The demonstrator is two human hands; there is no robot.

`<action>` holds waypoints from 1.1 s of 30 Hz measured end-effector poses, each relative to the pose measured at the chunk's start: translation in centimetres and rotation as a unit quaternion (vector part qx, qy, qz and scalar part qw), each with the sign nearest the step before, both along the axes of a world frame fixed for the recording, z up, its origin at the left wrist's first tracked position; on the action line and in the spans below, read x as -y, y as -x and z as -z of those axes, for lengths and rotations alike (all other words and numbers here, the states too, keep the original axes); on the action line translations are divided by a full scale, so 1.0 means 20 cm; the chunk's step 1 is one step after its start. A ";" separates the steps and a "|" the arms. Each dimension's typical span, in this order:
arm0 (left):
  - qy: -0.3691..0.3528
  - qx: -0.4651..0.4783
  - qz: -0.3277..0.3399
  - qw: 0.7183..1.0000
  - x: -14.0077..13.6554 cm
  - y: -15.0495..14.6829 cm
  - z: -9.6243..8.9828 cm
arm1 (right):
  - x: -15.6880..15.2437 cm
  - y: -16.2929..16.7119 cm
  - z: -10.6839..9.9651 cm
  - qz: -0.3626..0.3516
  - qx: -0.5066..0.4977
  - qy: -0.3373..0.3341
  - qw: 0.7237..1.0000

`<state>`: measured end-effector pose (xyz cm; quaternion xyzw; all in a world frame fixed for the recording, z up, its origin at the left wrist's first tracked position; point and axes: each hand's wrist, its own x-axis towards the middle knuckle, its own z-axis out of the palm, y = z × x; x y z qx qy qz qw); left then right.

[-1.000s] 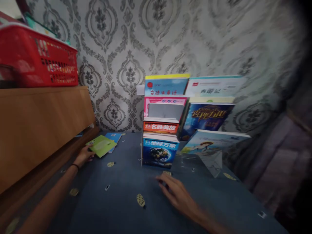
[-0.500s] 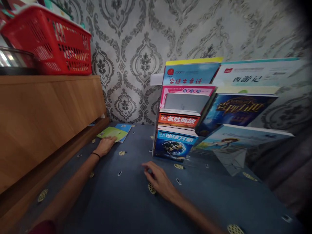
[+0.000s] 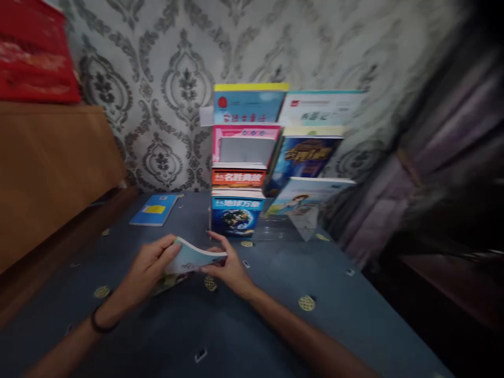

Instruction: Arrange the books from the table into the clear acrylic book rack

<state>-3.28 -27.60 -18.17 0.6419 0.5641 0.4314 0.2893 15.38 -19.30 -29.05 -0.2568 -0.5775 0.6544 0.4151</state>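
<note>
A thin paperback book (image 3: 188,262) with a pale blue cover is held tilted and slightly bent above the table. My left hand (image 3: 151,265), with a dark band on its wrist, grips the book's left edge, closed with the thumb on the cover. At the right edge, my right hand (image 3: 230,268) pinches the book between thumb and fingers, its index finger stretched out. Just beyond my right hand stands a clear book rack (image 3: 271,230). In its front left pocket is a blue book with a globe (image 3: 236,218).
A blue book (image 3: 136,216) with a yellow patch lies at the back left of the dark patterned table (image 3: 260,336). Along the left runs a wooden cabinet (image 3: 51,173) bearing a red basket (image 3: 37,58). A curtain (image 3: 378,220) hangs at the right.
My left hand has lifted the green-backed book off the blue one and brought it toward me. My right hand has come to its other edge. The view has swung right.
</note>
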 end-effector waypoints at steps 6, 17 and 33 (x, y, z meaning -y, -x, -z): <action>-0.001 0.228 -0.032 0.973 -0.14 -0.30 -0.06 | 0.05 -0.39 -0.07 -0.021 -0.009 -0.008 1.000; -0.263 -0.110 0.136 0.949 -0.51 -0.91 -0.34 | -0.27 -1.22 -0.43 0.237 0.083 -0.170 0.953; -0.387 -0.236 0.051 0.890 -0.96 -1.04 -0.47 | -0.79 -1.34 -0.54 0.273 0.150 -0.272 0.910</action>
